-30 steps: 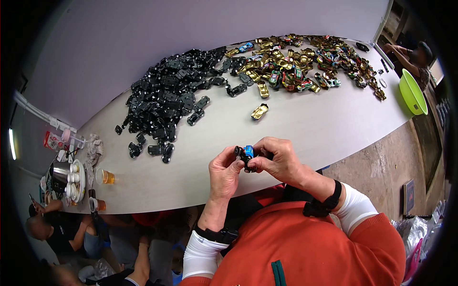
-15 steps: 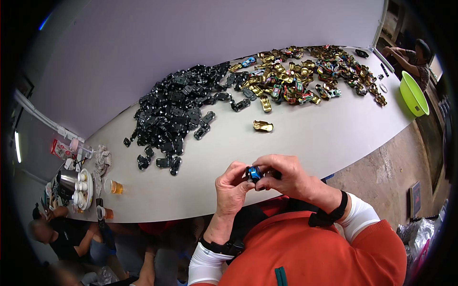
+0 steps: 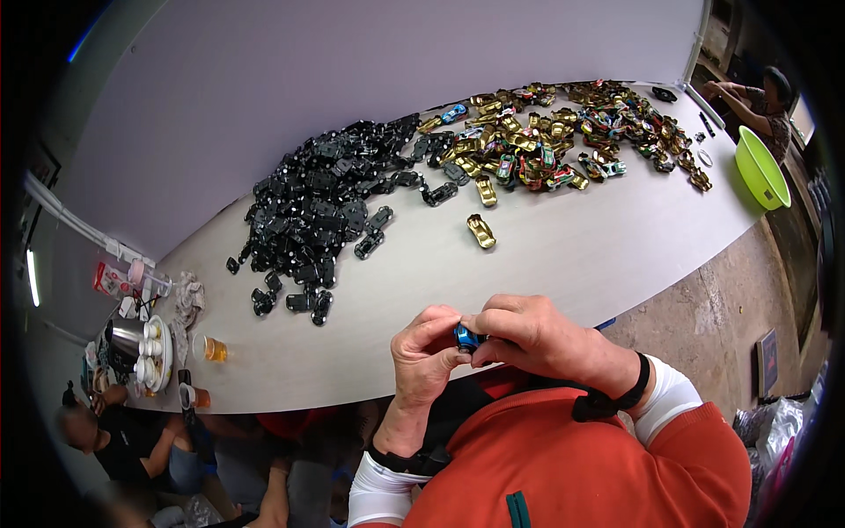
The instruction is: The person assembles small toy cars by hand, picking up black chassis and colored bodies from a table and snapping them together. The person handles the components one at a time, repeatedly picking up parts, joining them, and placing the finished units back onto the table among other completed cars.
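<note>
Change since earlier frames: both hands have drawn lower in the frame, closer to the orange-clad chest; the blue piece stays pinched between them, now more covered by fingers.
Left hand (image 3: 424,352): lower centre, fingers curled shut on the left end of the small blue toy car (image 3: 466,337), thumb on top.
Right hand (image 3: 537,334): just right of the left, knuckles up, fingertips closed over the car's right end and upper side; black strap at the wrist.
Toy car position: held off the table, between the two hands, just below the near table edge in the picture.
Key relation: car's long axis seems to run left to right across the frame, though only a sliver of blue shows, so this is uncertain. Each hand takes one end; the right hand covers more of it.
Table (image 3: 563,255): pale, curving across mid-frame.
Black pile (image 3: 317,207): dark car parts, upper left of centre.
Gold pile (image 3: 563,132): gold and coloured car bodies, upper right.
Lone gold body (image 3: 481,231): apart from both piles, directly above the hands.
Green bowl (image 3: 761,167): far right edge.
</note>
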{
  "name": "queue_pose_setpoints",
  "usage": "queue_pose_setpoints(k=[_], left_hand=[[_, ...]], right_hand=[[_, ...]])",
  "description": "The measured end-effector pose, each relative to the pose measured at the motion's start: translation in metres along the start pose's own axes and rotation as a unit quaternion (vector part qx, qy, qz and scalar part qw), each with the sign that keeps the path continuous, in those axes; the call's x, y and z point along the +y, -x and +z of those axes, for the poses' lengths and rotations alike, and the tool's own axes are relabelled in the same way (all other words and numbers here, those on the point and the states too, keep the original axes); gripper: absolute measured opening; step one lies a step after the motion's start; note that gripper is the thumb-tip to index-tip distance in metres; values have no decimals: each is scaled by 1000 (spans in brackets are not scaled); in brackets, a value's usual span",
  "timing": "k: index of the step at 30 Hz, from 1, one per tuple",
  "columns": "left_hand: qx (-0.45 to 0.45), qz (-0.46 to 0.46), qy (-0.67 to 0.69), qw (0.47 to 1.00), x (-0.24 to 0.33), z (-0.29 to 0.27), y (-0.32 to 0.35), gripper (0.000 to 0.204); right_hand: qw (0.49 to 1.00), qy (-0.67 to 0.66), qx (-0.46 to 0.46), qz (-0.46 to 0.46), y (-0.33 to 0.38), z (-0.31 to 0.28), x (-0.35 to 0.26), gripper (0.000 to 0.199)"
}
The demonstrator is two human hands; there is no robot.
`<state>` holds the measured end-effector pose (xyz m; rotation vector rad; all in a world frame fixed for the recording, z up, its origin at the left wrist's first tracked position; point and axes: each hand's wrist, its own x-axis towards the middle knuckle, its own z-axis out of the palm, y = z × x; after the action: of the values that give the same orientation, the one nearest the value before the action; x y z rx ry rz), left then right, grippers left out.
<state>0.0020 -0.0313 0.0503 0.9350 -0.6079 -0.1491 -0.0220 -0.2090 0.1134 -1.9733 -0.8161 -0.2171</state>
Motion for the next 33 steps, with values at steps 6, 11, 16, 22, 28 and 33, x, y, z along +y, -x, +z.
queue_pose_setpoints(k=[6,11,16,22,28,33], left_hand=[[43,-84,12,995,7,8,-7,35],[118,-167,65,977,-6,2,-3,26],[316,-223,137,912,-31,-23,3,18],[293,-223,147,918,-35,-33,-3,16],[273,-232,112,927,-36,-30,-2,11],[265,-211,73,938,-35,-25,-5,12]], right_hand=[[999,-41,-9,-16,-4,0,7,32],[919,-252,14,303,-8,4,18,33],[967,-124,54,216,1,30,68,27],[921,-220,-57,316,8,17,46,26],[931,-220,-106,271,11,18,49,19],[934,-206,-103,274,12,18,52,12]])
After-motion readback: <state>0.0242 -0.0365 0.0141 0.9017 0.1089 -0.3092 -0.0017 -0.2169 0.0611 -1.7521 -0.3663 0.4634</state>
